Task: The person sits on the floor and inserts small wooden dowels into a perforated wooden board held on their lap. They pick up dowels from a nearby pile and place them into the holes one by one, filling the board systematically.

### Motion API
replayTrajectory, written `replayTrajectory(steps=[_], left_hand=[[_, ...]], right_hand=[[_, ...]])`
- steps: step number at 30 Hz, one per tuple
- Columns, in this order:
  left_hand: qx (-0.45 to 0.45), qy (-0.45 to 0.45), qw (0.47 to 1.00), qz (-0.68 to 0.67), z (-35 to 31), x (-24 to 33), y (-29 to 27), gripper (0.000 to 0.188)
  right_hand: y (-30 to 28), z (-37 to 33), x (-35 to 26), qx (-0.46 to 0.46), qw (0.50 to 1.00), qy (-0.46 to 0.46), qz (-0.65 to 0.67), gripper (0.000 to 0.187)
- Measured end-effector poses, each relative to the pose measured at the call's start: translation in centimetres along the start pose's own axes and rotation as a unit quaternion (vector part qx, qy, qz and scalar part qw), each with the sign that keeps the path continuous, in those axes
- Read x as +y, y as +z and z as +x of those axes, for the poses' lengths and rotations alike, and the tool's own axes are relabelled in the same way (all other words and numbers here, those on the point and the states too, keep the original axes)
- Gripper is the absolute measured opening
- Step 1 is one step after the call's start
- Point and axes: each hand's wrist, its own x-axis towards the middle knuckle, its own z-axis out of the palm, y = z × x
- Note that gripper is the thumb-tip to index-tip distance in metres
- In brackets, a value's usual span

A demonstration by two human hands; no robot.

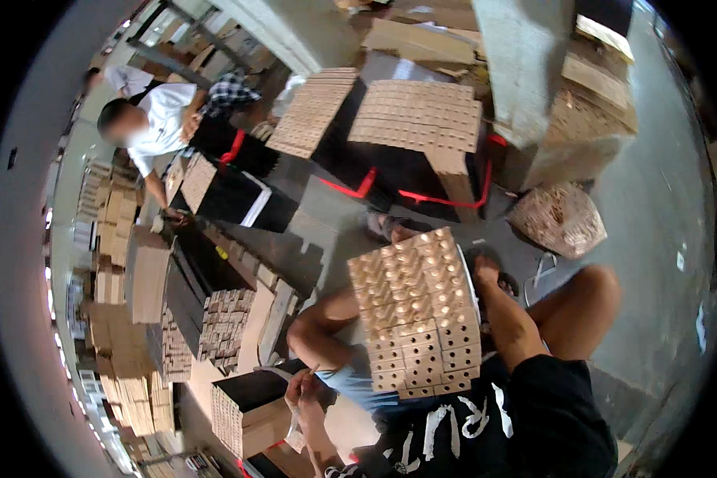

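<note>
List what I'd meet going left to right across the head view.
A brown stack, a stack of reddish-brown blocks, the left hand, drilled wooden blocks on the lap, a clear bag of small brown pieces.

Drilled block bundle, between left hand and right hand: one. Bag of small pieces, beyond right hand: one. Pillars, well beyond hands: two.
</note>
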Motion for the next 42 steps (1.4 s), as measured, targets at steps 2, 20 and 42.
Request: replayTrajectory(steps=[2,20,42], left_hand=[[0.024,-0.042,0.999,0.02,-0.6,0.5,0.5,0.024],[-0.013,0.022,0.999,-0.032,0.6,1.5,0.6,0.019],[-0.224,0.201,0.94,-0.159,2.4,14.0,9.0,0.013]], right_hand=[[0.0,2.7,0.6,-0.011,0.998,0.054,-0.04,0.039],[-8.5,8.8,9.5,-0.117,0.982,-0.083,-0.127,0.014],[-46.9,-16.2,-16.6,-0.006,0.639,-0.286,0.714,0.013]])
